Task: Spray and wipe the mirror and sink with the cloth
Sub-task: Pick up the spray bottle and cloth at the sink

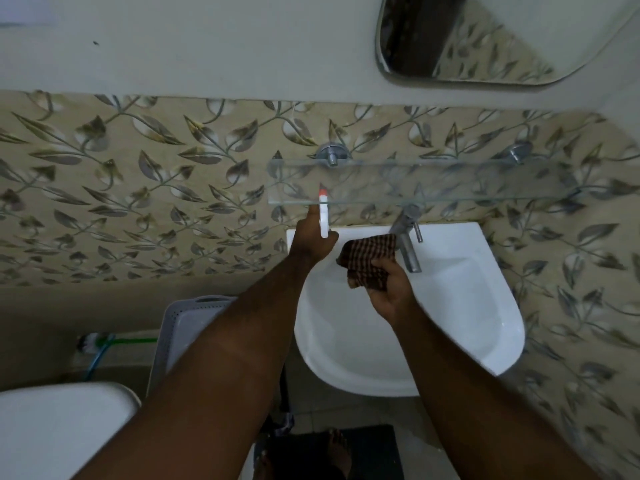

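Sink (467, 306) sits below the glass shelf (415, 199); mirror (485, 39) up top right. Left hand (311, 244) grips the spray bottle (324, 220), nozzle right at the shelf edge: lifting could knock the glass. Right hand (388, 289) bunches the cloth (367, 261) beside the tap (408, 244); it could snag there.

two bare forearms, no sleeves in view, bare foot (337, 452) below
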